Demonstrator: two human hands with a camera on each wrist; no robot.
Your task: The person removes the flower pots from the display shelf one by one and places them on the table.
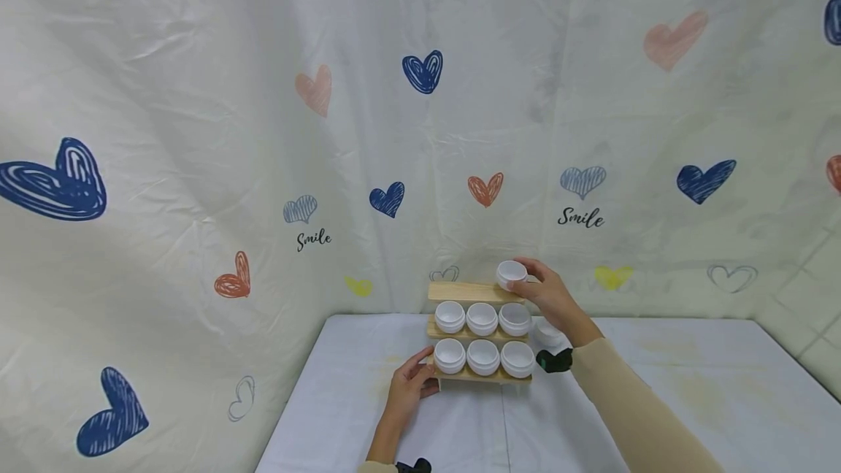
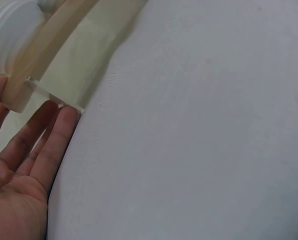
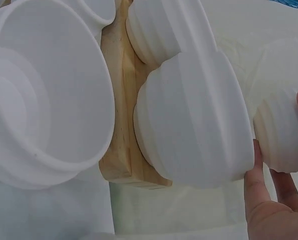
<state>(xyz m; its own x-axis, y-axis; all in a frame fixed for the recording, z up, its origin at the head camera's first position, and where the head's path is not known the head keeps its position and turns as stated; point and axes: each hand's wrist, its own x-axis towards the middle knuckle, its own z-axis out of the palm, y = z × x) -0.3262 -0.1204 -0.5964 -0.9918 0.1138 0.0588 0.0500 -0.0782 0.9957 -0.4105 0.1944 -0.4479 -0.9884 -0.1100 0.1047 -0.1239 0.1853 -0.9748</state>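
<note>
A tiered wooden stand (image 1: 476,291) with clear supports stands on the table near the wall. White ribbed bowls sit in rows of three on its middle and lowest boards. My right hand (image 1: 555,303) holds another white bowl (image 1: 511,274) by its side, at the right end of the top board. In the right wrist view, fingers grip this bowl (image 3: 281,131) beyond the bowls of the middle row. My left hand (image 1: 407,385) grips the left end of the lowest board, thumb at the wood and other fingers below, beside the clear support (image 2: 56,95) in the left wrist view.
A further white bowl (image 1: 547,333) stands on the table right of the stand, partly hidden by my right wrist. The table wears a white cloth (image 1: 657,385). Behind it hangs a white curtain (image 1: 499,122) printed with hearts.
</note>
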